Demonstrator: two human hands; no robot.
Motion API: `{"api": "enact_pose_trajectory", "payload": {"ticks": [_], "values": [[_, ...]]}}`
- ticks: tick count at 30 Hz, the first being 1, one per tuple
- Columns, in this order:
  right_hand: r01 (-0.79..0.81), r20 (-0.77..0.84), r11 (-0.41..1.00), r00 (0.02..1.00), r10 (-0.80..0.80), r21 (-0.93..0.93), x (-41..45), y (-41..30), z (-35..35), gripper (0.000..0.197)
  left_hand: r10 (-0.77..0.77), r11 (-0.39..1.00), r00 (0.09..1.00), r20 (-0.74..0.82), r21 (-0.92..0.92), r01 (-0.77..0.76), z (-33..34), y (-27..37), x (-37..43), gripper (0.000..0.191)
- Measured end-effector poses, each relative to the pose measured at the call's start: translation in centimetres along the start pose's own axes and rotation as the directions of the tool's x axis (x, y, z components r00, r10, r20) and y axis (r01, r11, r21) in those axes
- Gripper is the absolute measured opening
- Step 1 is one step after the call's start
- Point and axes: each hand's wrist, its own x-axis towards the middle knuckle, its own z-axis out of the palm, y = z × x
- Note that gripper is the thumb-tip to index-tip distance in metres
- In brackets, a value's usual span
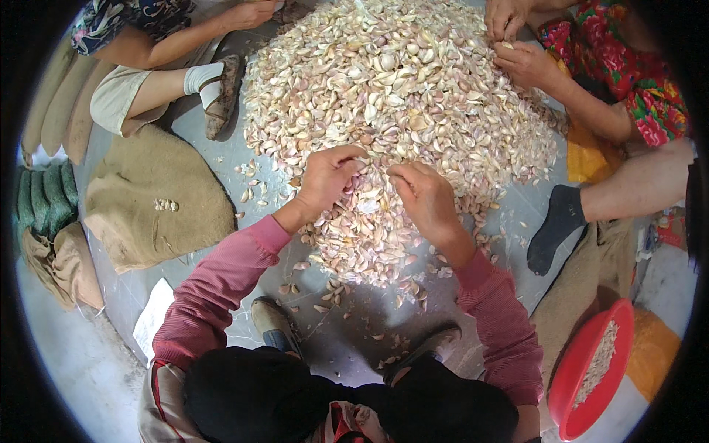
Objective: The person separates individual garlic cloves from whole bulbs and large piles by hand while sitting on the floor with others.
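Observation:
A large heap of loose garlic cloves (pixel 388 83), whitish with purple tinges, spreads over the grey floor in front of me. Over its near side, my left hand (pixel 331 180) is curled, thumb and forefinger close together. Pinkish cloves show right by its palm, but whether they are held is unclear. My right hand (pixel 425 202) hovers to the right with bent fingers, the thumb near the forefinger; what may be between them is hidden. Between and below both hands lies a smaller spill of cloves (pixel 368 238), with papery skins mixed in.
Two people sit across the heap; one's hands (pixel 515 50) are at its right edge, the other's hand (pixel 255 14) at upper left. A burlap sack (pixel 160 221) with a few cloves lies left. A tilted red basin (pixel 570 382) with pale contents stands right. Filled green net bags (pixel 47 194) lie far left.

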Motion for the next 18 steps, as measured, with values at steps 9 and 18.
{"api": "enact_pose_trajectory", "payload": {"ticks": [9,18], "values": [[-0.194,-0.016,0.868,0.974,0.226,0.458,0.1,-2.3,1.6,0.024,-0.13,0.828,0.977,0.171,-0.523,0.202,0.5,3.9,-3.2,0.013],[-0.349,0.128,0.84,0.937,0.326,0.415,-0.7,-3.6,0.1,0.021,-0.138,0.836,0.971,0.196,-0.503,0.22,1.0,4.3,-4.7,0.012]]}}
